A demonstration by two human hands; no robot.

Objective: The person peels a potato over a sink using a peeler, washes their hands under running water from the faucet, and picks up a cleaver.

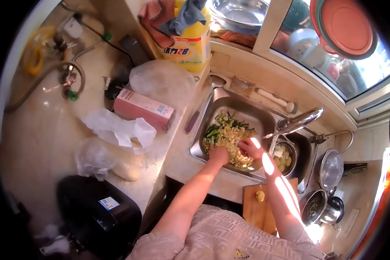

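Chopped green and pale vegetables [229, 130] are heaped in the left basin of the steel sink [264, 115]. At the near left side of the heap, my left hand [219, 154] is curled, its fingertips hidden among the pieces. My right hand [250, 148] is closed at the heap's right side, with sunlight across its wrist; what its fingers hold is too small to name. Beside it in the right basin, a metal bowl [294, 159] contains pale peeled pieces that look like potatoes [281, 161].
The faucet [301, 121] reaches over the sink. A wooden cutting board [250, 203] bearing a small yellowish piece [260, 196] lies at the front edge. Pots [314, 207] stand at right. A pink box [145, 108], plastic bags and a yellow jug [190, 52] occupy the left counter.
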